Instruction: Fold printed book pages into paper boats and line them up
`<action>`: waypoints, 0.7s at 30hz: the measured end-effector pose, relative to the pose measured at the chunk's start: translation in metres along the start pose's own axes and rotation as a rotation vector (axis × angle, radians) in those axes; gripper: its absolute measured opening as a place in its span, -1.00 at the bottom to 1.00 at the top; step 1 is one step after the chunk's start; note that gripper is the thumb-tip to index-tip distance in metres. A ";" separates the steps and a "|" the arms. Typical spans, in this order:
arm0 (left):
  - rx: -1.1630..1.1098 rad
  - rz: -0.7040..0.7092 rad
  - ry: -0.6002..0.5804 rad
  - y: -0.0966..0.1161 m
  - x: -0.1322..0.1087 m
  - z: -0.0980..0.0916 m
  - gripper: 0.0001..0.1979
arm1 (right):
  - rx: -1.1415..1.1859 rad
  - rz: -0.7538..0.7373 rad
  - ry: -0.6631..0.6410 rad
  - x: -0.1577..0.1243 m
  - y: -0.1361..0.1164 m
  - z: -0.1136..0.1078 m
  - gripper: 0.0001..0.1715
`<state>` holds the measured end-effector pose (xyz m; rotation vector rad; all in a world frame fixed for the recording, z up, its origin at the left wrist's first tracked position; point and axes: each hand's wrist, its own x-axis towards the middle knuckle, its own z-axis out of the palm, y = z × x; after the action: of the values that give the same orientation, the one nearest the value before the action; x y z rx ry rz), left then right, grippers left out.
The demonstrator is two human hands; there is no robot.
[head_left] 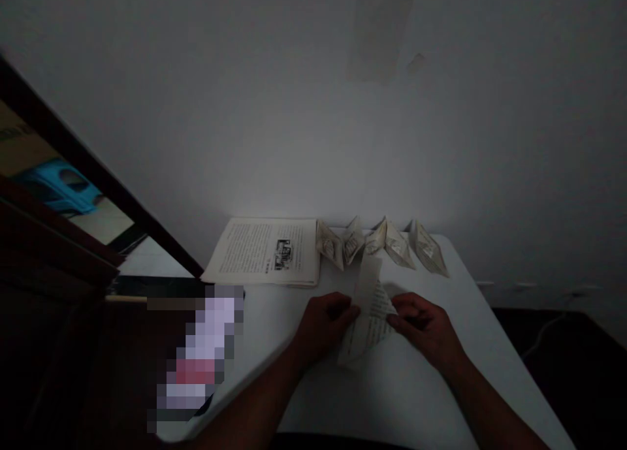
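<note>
Together on folded paper (368,322): left hand (323,322), right hand (431,329)

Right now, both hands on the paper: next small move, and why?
Probably firm the crease along the pale strip: the left grip pinches that edge, while the right grip holds the pointed side of the folded paper.

Left fingers (339,298), right fingers (410,300) gripping folded sheet (376,314) — paper shapes (398,246) beyond, beside printed pages (249,249).

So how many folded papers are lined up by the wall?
5: one folded paper beside the book, then a second, third, fourth and fifth rightward; overlaps may hide others.
</note>
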<state>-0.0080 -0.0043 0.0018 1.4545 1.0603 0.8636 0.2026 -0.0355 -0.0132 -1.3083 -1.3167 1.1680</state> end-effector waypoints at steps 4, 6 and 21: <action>0.018 0.002 -0.021 0.001 0.000 -0.001 -0.73 | -0.027 -0.021 -0.008 -0.001 -0.003 0.000 -0.70; 0.033 0.002 -0.033 0.001 0.000 -0.001 -0.71 | -0.043 -0.035 -0.003 -0.001 -0.005 0.001 -0.67; 0.279 0.107 0.004 -0.002 -0.002 -0.002 -0.64 | -0.100 -0.018 0.020 -0.006 -0.011 -0.004 -0.61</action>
<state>-0.0106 -0.0058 0.0004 1.7558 1.1492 0.8171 0.2057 -0.0416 -0.0020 -1.3734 -1.3852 1.0858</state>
